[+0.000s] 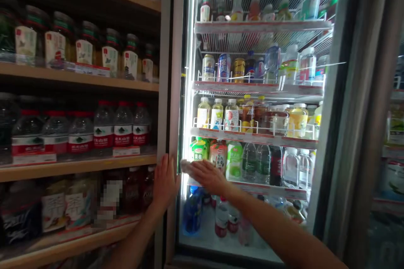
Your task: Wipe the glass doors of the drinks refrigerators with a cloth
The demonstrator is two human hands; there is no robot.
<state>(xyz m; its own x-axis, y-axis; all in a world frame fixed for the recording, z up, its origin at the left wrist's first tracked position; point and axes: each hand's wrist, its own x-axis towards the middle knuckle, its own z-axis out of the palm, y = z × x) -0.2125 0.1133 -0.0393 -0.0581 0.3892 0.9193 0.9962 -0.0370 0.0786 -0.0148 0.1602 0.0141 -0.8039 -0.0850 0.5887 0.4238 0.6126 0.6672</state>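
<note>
My left hand (pixel 164 181) lies flat, fingers up, on the grey frame (pixel 168 71) between the wooden shelving and the open drinks cooler. My right hand (pixel 205 175) reaches left into the cooler with its fingers stretched out flat, the tips at the cooler's lit left edge. It hovers in front of a green bottle (pixel 199 149) and an orange-labelled bottle (pixel 218 154) on the third wire shelf (pixel 271 190). Neither hand holds anything.
Wooden shelves (pixel 78 166) on the left carry red-capped water bottles (pixel 123 128) and jars of drink. The cooler holds several shelves of bottles and cans; a blue bottle (pixel 192 214) stands on its floor. The open glass door (pixel 362 113) stands at the right.
</note>
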